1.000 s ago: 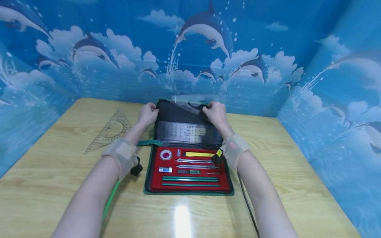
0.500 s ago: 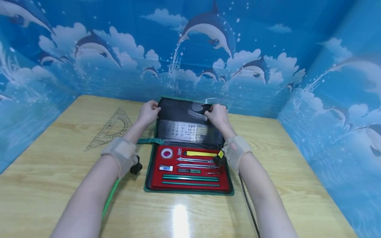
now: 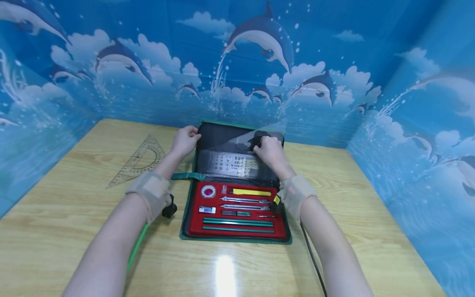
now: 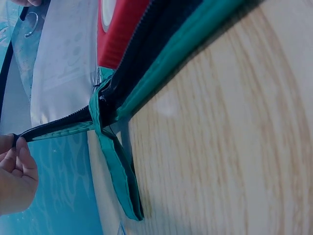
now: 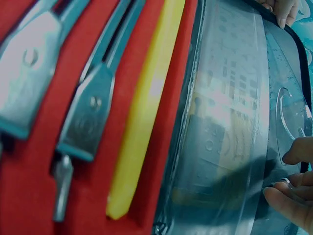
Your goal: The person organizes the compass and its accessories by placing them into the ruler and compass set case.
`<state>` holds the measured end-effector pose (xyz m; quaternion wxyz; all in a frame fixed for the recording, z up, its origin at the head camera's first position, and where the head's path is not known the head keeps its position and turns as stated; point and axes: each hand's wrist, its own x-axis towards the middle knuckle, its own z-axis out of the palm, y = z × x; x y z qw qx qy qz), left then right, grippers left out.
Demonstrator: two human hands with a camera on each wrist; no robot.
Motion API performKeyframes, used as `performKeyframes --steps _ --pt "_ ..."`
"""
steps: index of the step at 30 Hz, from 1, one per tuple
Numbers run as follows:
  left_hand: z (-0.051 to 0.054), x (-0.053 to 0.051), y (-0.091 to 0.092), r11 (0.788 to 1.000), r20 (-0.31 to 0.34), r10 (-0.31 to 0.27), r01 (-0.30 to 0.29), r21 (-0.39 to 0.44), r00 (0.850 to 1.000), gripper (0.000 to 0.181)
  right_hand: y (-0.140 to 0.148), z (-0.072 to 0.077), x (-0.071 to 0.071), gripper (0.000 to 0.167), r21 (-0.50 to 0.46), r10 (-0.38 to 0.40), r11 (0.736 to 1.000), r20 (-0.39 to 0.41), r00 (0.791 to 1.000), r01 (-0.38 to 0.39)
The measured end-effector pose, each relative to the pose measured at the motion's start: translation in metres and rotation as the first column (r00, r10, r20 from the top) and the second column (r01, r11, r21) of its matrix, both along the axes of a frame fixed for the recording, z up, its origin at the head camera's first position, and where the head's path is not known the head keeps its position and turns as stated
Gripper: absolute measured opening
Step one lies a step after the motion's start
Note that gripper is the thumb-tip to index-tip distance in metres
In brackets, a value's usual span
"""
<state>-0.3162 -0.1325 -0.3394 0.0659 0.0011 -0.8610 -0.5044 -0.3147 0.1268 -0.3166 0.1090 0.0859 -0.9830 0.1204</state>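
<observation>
My left hand (image 3: 184, 142) pinches the zippered left edge of the raised lid (image 3: 219, 132) of a green-edged drawing-set case; the left wrist view shows the same hand (image 4: 17, 178) with thumb and fingertips on that edge. A clear plastic set square (image 3: 276, 128) with a curved cut-out slants across the lid. Its upper right corner stands past the lid's top. My right hand (image 3: 271, 152) pinches it near the cut-out, and its lower part lies by the lid's clear pocket (image 5: 220, 122). A stencil template (image 3: 230, 163) is inside that pocket.
The case's red tray (image 3: 237, 237) carries two compasses (image 3: 245, 200), a yellow cutter (image 3: 250, 192), an eraser (image 3: 207, 210), green pencils (image 3: 237, 223) and small parts. Another clear set square (image 3: 137, 161) lies left on the wooden table (image 3: 334, 214). A green strap (image 4: 120, 171) sticks out from the case.
My right hand has turned the set square, so its corner now points up and right, and has moved slightly lower. My left hand keeps its hold on the lid edge.
</observation>
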Motion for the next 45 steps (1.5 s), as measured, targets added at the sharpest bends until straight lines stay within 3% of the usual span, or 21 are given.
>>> performKeyframes --steps 7,13,16,27,33,39,45 --pt "0.001 -0.001 0.0 1.0 0.007 0.005 -0.005 -0.008 1.0 0.033 0.002 0.001 -0.003 0.037 0.094 0.065 0.994 -0.019 0.998 -0.063" --pt "0.001 -0.001 0.0 1.0 -0.009 0.006 -0.006 -0.008 1.0 0.032 0.003 0.007 -0.007 0.032 0.268 0.145 0.952 0.03 0.989 -0.147" --pt "0.001 -0.001 -0.001 1.0 -0.024 0.006 -0.006 0.004 1.0 0.031 0.002 0.012 -0.007 0.031 0.297 0.166 0.938 0.068 0.984 -0.178" --pt "-0.002 0.0 0.0 1.0 -0.05 0.004 -0.003 0.017 0.999 0.03 -0.013 0.013 -0.005 0.022 0.396 0.124 0.899 0.177 0.976 -0.186" --pt "-0.003 -0.001 0.0 1.0 -0.06 0.014 -0.013 0.028 0.998 0.029 -0.019 0.012 -0.001 0.025 0.479 0.085 0.86 0.207 0.975 -0.177" --pt "-0.004 0.001 0.0 1.0 -0.069 0.013 -0.013 0.006 0.998 0.028 -0.019 0.012 0.007 0.034 0.492 0.071 0.858 0.172 0.983 -0.148" --pt "-0.002 0.002 0.002 1.0 -0.081 0.009 -0.01 -0.011 0.997 0.028 -0.011 0.013 0.013 0.043 0.469 0.109 0.878 0.0 0.994 -0.096"
